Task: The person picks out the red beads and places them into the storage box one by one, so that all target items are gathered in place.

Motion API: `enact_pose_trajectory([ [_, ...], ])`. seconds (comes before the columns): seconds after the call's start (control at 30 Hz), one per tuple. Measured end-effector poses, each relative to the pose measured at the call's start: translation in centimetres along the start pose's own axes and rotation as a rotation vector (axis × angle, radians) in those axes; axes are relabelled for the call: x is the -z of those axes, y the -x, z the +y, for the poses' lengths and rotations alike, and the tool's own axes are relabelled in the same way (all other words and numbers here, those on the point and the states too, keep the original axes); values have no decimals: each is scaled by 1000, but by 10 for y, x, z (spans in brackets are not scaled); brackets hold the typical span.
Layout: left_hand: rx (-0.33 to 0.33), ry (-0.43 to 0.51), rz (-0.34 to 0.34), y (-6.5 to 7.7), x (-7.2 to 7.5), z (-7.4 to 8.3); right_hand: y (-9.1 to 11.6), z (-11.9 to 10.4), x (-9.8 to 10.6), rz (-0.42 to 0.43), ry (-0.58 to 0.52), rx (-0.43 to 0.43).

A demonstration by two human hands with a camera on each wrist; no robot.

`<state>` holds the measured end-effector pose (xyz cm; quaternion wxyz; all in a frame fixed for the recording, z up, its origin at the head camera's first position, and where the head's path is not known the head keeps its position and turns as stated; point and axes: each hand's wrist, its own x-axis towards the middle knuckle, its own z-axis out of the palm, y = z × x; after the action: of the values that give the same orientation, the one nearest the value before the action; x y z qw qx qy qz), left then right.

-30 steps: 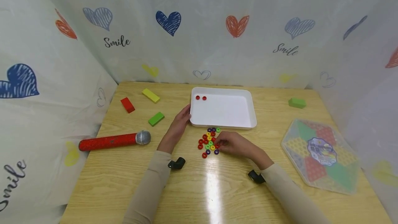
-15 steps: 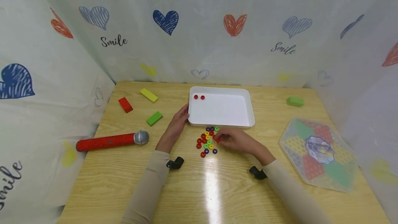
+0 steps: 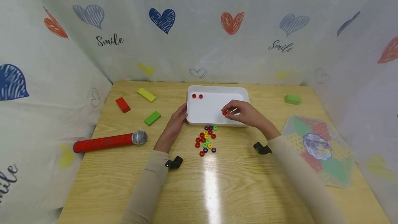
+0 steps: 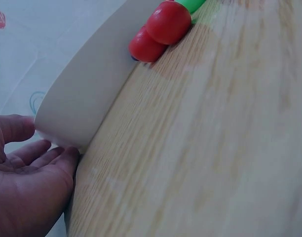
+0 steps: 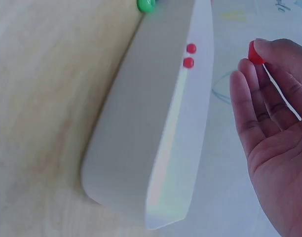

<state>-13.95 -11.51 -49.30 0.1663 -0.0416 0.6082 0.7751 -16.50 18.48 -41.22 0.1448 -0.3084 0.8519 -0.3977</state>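
Observation:
In the head view my right hand (image 3: 244,113) is above the right part of a white tray (image 3: 214,123), pinching a red ring bead (image 3: 224,113) between thumb and fingertips. The same red bead (image 5: 255,53) shows at the fingertips in the right wrist view. Two red beads (image 3: 200,96) sit side by side at the tray's far left. With fairly straight fingers, my left hand (image 3: 174,124) rests against the tray's left wall; its thumb (image 4: 18,127) touches near the rim. Red, yellow, green and purple ring beads (image 3: 207,142) lie loosely on the table before the tray.
To the left lie a red toy microphone (image 3: 109,142), a red block (image 3: 123,105), a yellow block (image 3: 146,94) and a green block (image 3: 152,118). On the right are another green block (image 3: 292,99) and a hexagonal clear case (image 3: 320,149). A printed curtain (image 3: 192,44) encloses the table (image 3: 242,189).
My right hand has picked a red bead out of the group and moved up and away over the tray with it. The left hand stays at the tray's left side.

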Motion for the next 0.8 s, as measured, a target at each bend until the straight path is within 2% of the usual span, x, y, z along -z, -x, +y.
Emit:
enact_pose_trajectory([
  [0.3,14,5,0,2,0,0,-36,9,22,43,-27,-95],
  [0.5,22,4,13,1,1,0,-57,13,25,57,16,-147],
  [0.8,0,17,-7,2,1,0,-78,21,26,56,-4,-194],
])
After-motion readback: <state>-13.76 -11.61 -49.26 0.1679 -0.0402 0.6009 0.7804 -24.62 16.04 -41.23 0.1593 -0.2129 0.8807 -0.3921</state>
